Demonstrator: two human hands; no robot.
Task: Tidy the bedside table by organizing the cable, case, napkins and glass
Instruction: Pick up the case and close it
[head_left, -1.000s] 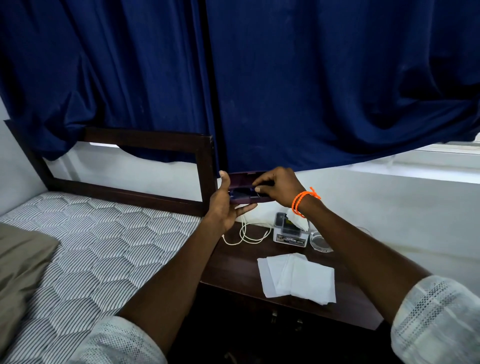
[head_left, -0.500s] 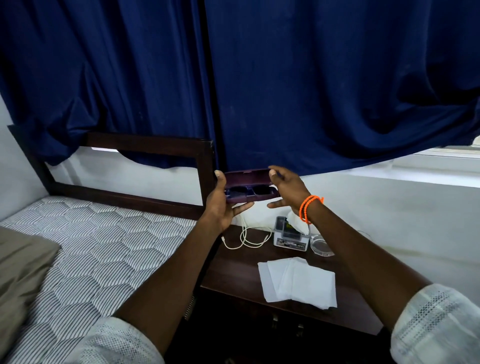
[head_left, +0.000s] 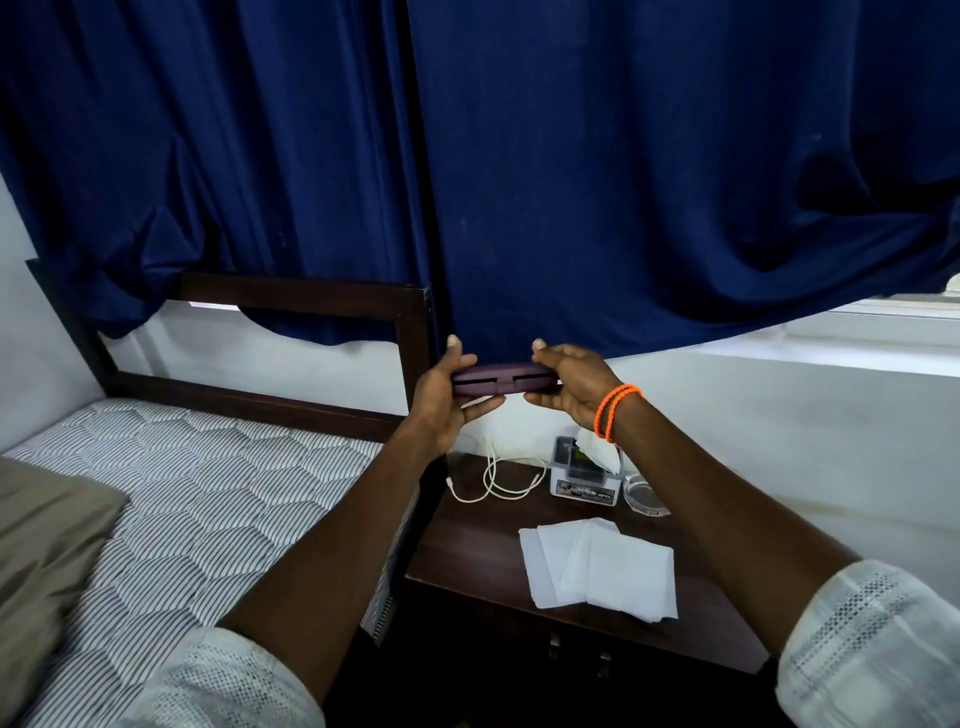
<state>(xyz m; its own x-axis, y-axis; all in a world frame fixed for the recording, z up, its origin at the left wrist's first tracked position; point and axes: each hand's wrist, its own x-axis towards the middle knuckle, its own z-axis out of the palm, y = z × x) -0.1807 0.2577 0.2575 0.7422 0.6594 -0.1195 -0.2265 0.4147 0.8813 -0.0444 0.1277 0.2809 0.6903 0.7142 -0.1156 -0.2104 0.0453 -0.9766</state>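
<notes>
I hold a dark purple case (head_left: 501, 380) level in the air above the back of the dark wooden bedside table (head_left: 467, 540). Its lid is down. My left hand (head_left: 441, 400) grips its left end and my right hand (head_left: 571, 387), with orange bands at the wrist, grips its right end. On the table below lie a loose white cable (head_left: 493, 480), a spread of white napkins (head_left: 597, 569) near the front, and a clear glass (head_left: 644, 493) at the back right.
A small white box with a tissue sticking out (head_left: 584, 475) stands between cable and glass. The bed with a striped mattress (head_left: 208, 499) and dark headboard (head_left: 311, 296) is at left. Blue curtains (head_left: 623, 182) hang close behind the table.
The case was open in my hands with its inside showing. Now its lid is shut and both hands hold it by the ends, slightly higher.
</notes>
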